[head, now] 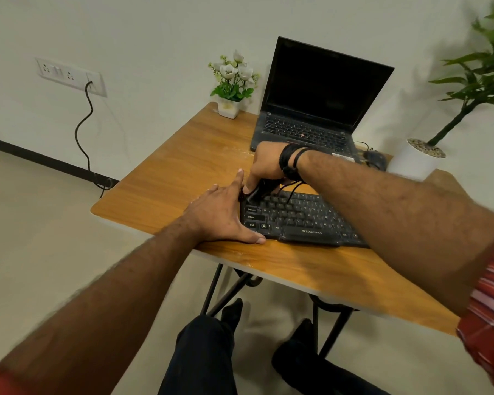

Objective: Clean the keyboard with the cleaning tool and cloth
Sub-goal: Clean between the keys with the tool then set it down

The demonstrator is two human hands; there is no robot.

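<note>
A black keyboard [303, 220] lies on the wooden table [183, 166] near its front edge. My right hand [268, 163] grips a small black cleaning tool [254, 193] and holds its tip down on the keyboard's top-left corner. My left hand [223, 215] lies flat with straight fingers against the keyboard's left end, thumb along the front edge. No cloth is visible.
An open laptop [314, 109] with a dark screen stands behind the keyboard. A black mouse [375, 159] lies to its right. A small flower pot [230, 106] sits at the far table corner. A large potted plant [422, 158] stands at the right.
</note>
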